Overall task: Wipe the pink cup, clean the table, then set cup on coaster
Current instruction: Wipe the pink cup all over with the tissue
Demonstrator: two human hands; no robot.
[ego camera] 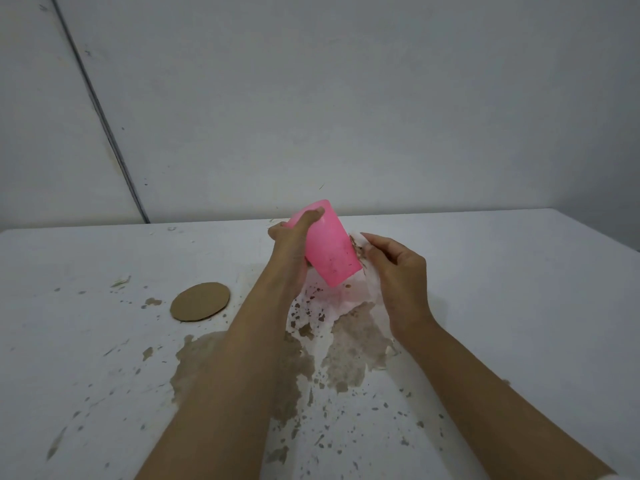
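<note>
My left hand (294, 244) grips the pink cup (329, 251) above the table, tilted, with my thumb across its upper side. Brown specks cling to the cup's lower side. My right hand (394, 271) holds a white tissue (363, 271) against the cup's right side; the tissue is stained brown where it meets the cup. The round brown coaster (200, 301) lies flat on the white table (519, 289), left of my left forearm, with nothing on it.
A brown spill (353, 348) and several brown splatters cover the table under and in front of my arms. A grey wall rises just behind the table's far edge. The table's right edge shows at far right.
</note>
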